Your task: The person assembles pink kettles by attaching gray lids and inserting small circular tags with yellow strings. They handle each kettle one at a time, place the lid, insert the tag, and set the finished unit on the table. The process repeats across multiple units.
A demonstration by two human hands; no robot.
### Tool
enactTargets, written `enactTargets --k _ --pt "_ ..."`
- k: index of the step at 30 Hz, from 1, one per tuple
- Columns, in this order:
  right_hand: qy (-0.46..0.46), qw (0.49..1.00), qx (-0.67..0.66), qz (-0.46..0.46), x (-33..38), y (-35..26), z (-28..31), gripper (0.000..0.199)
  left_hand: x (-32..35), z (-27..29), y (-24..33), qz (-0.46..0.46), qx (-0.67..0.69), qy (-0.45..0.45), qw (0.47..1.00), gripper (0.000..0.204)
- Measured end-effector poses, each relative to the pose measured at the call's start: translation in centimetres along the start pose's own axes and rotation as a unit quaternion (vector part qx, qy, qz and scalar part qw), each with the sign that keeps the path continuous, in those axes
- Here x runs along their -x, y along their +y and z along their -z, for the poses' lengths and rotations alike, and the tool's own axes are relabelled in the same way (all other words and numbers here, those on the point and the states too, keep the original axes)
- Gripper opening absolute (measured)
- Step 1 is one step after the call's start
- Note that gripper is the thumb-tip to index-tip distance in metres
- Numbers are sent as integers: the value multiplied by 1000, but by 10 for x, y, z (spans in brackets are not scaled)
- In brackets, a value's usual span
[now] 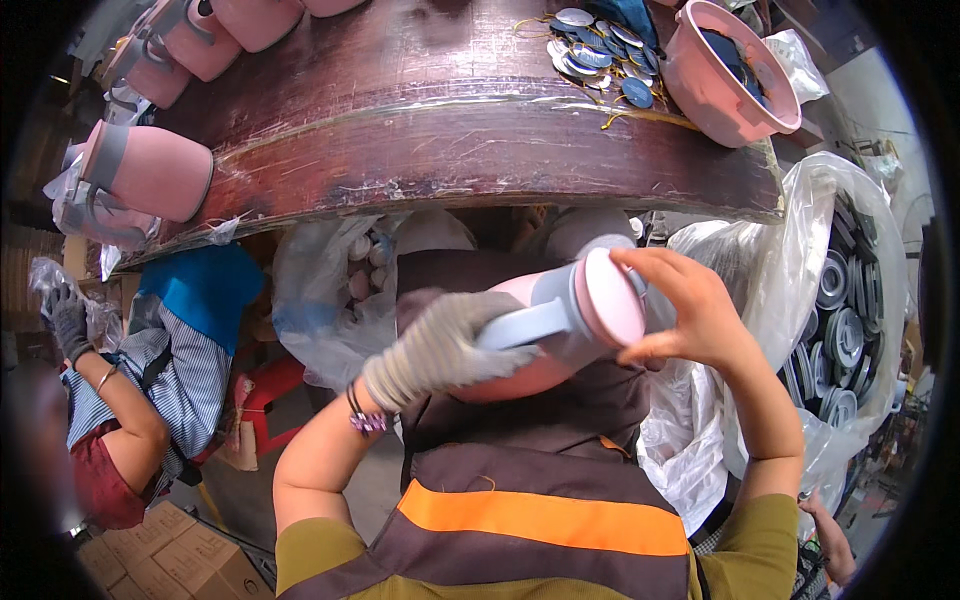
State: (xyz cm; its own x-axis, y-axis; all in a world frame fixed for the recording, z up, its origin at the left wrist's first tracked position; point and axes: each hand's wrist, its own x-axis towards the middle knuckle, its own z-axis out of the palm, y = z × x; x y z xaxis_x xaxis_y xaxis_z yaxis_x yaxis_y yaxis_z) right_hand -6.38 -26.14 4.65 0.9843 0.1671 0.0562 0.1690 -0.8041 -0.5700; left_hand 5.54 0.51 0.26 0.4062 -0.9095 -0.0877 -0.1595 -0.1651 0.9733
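A pink jug with a grey collar and grey handle (525, 328) lies tilted over my lap. My left hand (435, 345), in a striped grey knitted glove, grips it by the body next to the handle. At the jug's top sits a round pink lid (612, 298) with a grey rim. My bare right hand (695, 305) spans this lid, fingers at its upper edge and thumb at its lower edge. The palm side of my left hand is hidden behind the jug.
More pink jugs (150, 170) stand along the left of the worn wooden table (400, 150). Round tags (600, 55) lie by a pink basin (700, 75). Grey lids (840, 335) fill a plastic bag at right; another bag (330, 290) is under the table. A co-worker's gloved hand (68, 320) is at left.
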Motion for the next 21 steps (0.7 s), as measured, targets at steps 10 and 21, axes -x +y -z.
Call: enactTargets --k 10,21 --pt "16 993 -12 -117 30 -10 -8 63 -22 -27 6 -46 -194 199 959 35" --pt "23 970 -125 209 -17 -8 -34 55 -39 10 -14 52 -63 67 994 22"
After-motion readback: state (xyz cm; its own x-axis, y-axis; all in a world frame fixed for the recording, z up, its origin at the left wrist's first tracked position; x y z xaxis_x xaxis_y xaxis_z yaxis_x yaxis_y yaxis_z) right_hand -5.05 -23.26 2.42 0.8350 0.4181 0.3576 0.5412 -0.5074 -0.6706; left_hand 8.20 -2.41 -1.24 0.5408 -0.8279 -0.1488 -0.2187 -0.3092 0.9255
